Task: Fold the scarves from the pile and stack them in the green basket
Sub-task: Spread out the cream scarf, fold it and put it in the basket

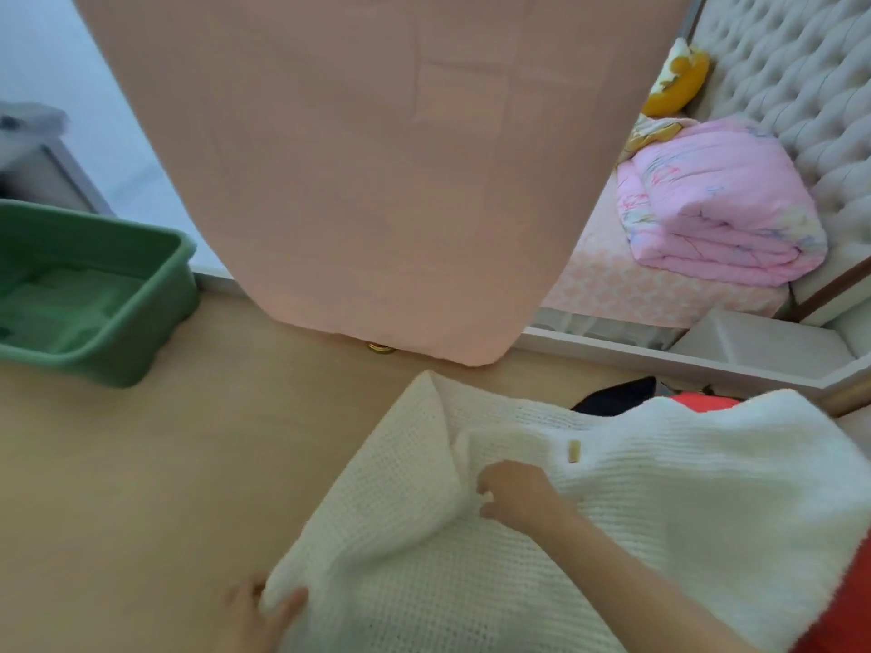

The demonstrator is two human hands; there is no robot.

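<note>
A white knitted scarf (660,511) lies spread across the 5 o'clock part of a pale wooden surface (165,464). Its left edge runs diagonally from a peak near the middle down to the near-left corner. The left hand (261,615), at 6 o'clock, grips that corner with the thumb laid over the knit. The right hand (516,494) sits just right of centre on the scarf, its fingers curled and pinching a raised fold. A small tan tag (574,451) shows on the knit just beyond it. At 9 o'clock the green basket (181,285) stands on the same surface, well apart from the scarf, with a broad stretch of bare wood between them. A large pink cloth (377,181) hangs from 12 o'clock, its bottom hem near the wood just beyond the scarf's peak. A small gold object (382,347) peeps out under that hem. Behind the scarf's far edge, at 3 o'clock, a dark cloth (617,395) and a red cloth (702,400) stick out. At 2 o'clock a rolled pink quilt (716,219) rests on a bed.
</note>
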